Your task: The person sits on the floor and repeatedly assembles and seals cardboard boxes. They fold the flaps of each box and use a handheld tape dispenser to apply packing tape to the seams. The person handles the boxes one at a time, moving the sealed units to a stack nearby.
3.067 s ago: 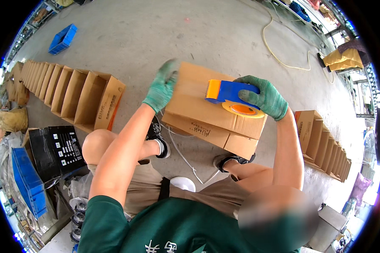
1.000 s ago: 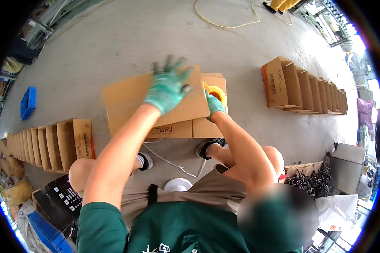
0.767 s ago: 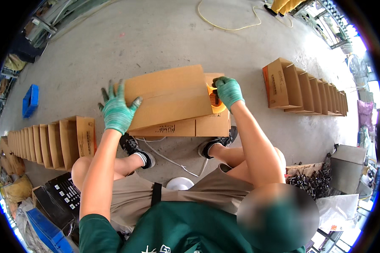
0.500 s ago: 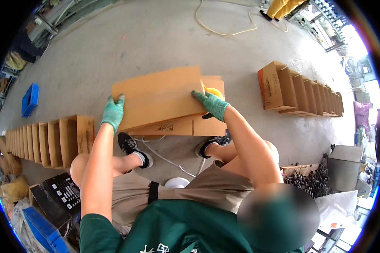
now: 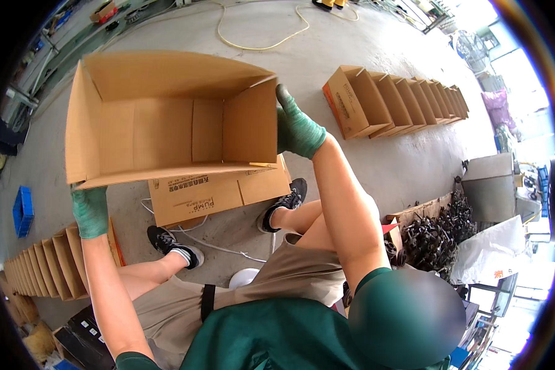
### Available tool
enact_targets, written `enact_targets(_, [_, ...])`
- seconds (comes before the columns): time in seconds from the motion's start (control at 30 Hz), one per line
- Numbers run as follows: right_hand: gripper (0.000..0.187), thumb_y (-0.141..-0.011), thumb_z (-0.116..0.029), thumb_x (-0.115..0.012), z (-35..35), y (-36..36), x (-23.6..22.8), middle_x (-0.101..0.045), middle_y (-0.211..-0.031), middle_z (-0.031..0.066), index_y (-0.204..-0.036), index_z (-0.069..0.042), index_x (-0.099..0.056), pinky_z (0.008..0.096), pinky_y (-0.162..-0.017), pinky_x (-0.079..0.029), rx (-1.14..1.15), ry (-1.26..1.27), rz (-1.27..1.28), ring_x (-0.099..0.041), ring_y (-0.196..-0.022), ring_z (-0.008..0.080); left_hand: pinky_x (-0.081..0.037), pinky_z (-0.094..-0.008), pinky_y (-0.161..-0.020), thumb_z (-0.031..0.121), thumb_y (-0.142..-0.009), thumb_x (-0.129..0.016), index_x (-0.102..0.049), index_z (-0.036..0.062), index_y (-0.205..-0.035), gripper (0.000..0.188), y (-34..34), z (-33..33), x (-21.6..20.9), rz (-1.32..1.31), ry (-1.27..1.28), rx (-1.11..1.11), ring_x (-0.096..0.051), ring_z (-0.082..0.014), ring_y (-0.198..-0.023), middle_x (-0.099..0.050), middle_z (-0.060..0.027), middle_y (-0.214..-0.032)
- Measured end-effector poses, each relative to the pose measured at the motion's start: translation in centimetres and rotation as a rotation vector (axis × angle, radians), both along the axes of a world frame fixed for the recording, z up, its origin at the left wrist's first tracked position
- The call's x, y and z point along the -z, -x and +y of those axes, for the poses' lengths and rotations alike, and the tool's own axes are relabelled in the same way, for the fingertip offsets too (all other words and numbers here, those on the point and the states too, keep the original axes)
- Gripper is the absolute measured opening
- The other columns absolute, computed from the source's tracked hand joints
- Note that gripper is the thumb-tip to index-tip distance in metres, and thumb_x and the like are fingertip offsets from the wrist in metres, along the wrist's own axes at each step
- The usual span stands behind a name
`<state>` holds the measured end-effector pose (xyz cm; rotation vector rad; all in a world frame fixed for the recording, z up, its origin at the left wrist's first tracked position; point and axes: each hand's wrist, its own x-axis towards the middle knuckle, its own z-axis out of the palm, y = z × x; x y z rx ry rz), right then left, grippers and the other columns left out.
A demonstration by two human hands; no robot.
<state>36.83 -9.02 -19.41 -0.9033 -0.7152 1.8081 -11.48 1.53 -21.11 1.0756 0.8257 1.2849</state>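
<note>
A brown cardboard box (image 5: 145, 132) is up in the air in front of me, its open side toward me and its bare inside showing. My left hand (image 5: 90, 211), in a green glove, grips the near left corner, with the fingertips hidden behind the wall. Against the right end wall presses my right hand (image 5: 299, 127), gloved in green too, its thumb up by the top edge and its other fingers partly hidden. Below the raised box, another cardboard box (image 5: 222, 196) with dark print lies between my feet, partly covered by it.
A row of nested open cartons (image 5: 394, 102) stands at the far right, and a similar row (image 5: 46, 265) at the left. A blue crate (image 5: 23, 211) sits on the left floor. Dark metal parts (image 5: 435, 237) fill a bin at my right. A white cable (image 5: 219, 245) runs near my shoes.
The box in my hands has risen, moved left and turned, so its open inside now faces me. The orange-yellow thing near my right hand is no longer visible. My view has shifted.
</note>
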Motion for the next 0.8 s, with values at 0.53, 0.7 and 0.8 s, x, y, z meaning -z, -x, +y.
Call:
enact_targets(0.53, [0.046, -0.096, -0.031, -0.06, -7.2, -21.2, 13.4, -0.064, -0.113, 0.0144, -0.137, -0.017, -0.047, 0.0525, -0.076, -0.062, 1.163, 0.806, -0.403, -0.067, -0.091, 0.0325, -0.035, -0.038, -0.114, 0.027, -0.1, -0.061, -0.058, 0.0103, -0.136, 0.04, -8.6, 1.0, 0.7, 0.807, -0.15, 0.378, -0.046, -0.0232, -0.136, -0.053, -0.0087, -0.145])
enact_targets(0.7, [0.04, -0.092, -0.026, -0.059, -6.0, -21.4, 17.5, -0.064, -0.101, 0.0153, -0.128, -0.011, -0.056, 0.0415, -0.059, -0.06, 0.803, 0.657, -1.081, -0.064, -0.067, 0.0272, -0.037, -0.037, -0.113, 0.021, -0.1, -0.06, -0.058, 0.0065, -0.136, 0.039, -3.8, 0.0, 3.6, 0.933, 0.074, 0.423, -0.048, -0.0234, -0.134, -0.055, -0.0111, -0.143])
enact_targets(0.8, [0.036, -0.09, -0.026, -0.061, -2.0, -15.8, 15.9, -0.069, -0.098, 0.0143, -0.117, -0.002, -0.066, 0.0356, -0.075, -0.053, 0.535, 0.304, -1.404, -0.066, -0.084, 0.0268, -0.038, -0.0366, -0.112, 0.022, -0.099, -0.058, -0.057, 0.0048, -0.136, 0.04, -1.5, 0.1, 5.7, 1.027, 0.25, 0.262, -0.05, -0.0247, -0.133, -0.056, -0.014, -0.142])
